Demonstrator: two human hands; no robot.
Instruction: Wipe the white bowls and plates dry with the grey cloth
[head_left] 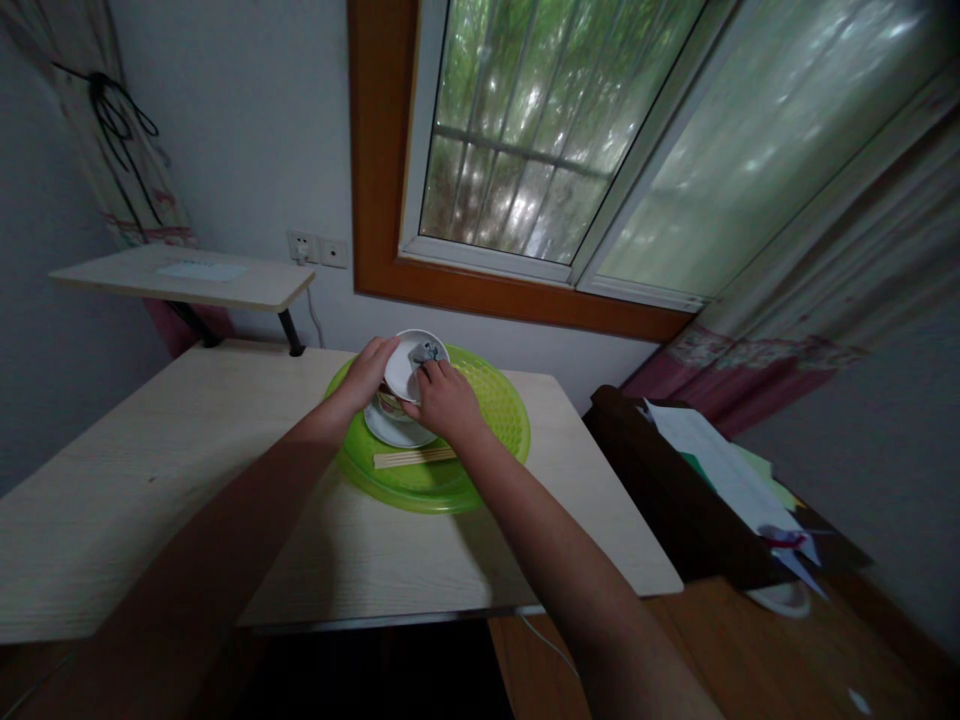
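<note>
A small white bowl (399, 372) is tilted toward me above a green round tray (499, 420). My left hand (367, 374) is closed on the bowl's left rim. My right hand (451, 404) is at the bowl's right side, its fingers bent over a crumpled grey cloth with dark marks (427, 352) against the inside of the bowl. Beneath the bowl, other dishes are partly hidden, among them a white plate (396, 432) lying on the tray. Several light wooden chopsticks (412, 457) lie side by side in front of the plate, their right ends near my right wrist.
The tray rests on a pale wooden table (225, 440). A small raised shelf (247, 287) with a paper on it stands at the back left. A window (525, 150) is behind the table. To the right, papers (727, 470) lie on dark furniture (660, 490).
</note>
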